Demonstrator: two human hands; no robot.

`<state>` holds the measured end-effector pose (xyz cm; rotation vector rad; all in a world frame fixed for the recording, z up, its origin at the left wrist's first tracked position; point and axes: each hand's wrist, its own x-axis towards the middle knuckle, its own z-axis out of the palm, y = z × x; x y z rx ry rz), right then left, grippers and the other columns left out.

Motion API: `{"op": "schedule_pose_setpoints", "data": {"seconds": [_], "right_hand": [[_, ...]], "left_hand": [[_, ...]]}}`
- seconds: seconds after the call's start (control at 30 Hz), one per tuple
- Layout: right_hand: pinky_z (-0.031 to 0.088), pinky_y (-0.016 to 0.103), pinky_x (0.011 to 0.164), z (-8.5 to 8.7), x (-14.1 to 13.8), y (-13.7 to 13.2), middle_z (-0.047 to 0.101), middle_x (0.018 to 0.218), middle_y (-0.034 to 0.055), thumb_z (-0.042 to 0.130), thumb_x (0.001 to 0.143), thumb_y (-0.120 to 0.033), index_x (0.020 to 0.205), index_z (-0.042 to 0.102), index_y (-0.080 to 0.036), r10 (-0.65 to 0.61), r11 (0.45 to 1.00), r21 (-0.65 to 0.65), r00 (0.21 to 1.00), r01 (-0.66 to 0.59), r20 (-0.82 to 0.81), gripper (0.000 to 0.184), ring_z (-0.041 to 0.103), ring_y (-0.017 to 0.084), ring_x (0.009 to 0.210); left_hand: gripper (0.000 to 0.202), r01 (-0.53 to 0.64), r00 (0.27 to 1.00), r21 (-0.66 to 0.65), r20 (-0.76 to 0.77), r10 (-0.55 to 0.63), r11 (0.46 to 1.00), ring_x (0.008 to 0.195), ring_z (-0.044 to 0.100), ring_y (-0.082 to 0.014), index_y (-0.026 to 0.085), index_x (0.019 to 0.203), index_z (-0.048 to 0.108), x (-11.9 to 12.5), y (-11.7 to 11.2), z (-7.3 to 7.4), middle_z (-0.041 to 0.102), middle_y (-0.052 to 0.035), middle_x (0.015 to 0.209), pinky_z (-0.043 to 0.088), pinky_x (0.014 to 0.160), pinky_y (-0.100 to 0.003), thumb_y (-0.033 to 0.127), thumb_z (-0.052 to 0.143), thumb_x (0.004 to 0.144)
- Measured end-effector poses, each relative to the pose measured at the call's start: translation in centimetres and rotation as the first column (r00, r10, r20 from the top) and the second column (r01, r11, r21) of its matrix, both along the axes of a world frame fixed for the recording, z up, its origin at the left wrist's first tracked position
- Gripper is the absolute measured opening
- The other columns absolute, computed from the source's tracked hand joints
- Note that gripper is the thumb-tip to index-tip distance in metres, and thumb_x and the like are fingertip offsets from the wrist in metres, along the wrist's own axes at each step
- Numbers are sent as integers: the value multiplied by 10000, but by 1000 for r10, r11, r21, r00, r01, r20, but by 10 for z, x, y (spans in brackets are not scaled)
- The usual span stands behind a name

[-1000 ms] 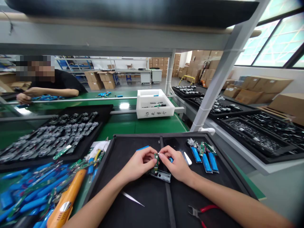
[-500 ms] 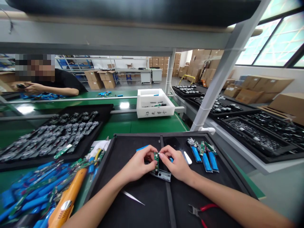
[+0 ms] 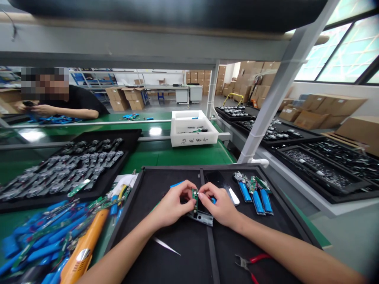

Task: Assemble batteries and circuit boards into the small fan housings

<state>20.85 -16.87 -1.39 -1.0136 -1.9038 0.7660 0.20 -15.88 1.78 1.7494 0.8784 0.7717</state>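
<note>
A small green circuit board (image 3: 195, 199) stands on edge between my hands, above the black tray (image 3: 174, 268). My left hand (image 3: 177, 203) pinches it from the left, thumb and fingers closed. My right hand (image 3: 218, 203) has thumb and forefinger pressed together at the board's upper right edge; whatever tiny part they grip is hidden. Just under the board lies a grey metal-looking housing (image 3: 204, 219), partly covered by my fingers. Blue battery cells peek out behind both hands. Tweezers (image 3: 166, 246) rest below my left wrist, and red-handled cutters (image 3: 251, 261) lie lower right.
Blue batteries with boards (image 3: 257, 199) lie on the tray's right side, beside a phone (image 3: 227, 189). At left are a battery heap (image 3: 38, 236), an orange tool (image 3: 85, 248) and a tray of assemblies (image 3: 133, 138). A white bin (image 3: 192, 140) stands ahead; a co-worker (image 3: 83, 102) sits far left.
My hands stay almost in place, with the board tilting very slightly between them. The co-worker's hands have shifted a little at far left.
</note>
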Motion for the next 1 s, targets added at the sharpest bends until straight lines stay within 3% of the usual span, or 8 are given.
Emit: {"op": "schedule_pose_setpoints", "data": {"seconds": [1.0], "right_hand": [[385,236,566,2,-1,-1,554,600,-55,551,989,-321,958,617,-197,-14,1000,12,1000,14,2,144,507,113,533]], "left_hand": [[146,-37,999,58,-15,38,998,790,571,-136,166,1035,594,0,-4,2,620,7,841,463,763,-251,285,596,950]]}}
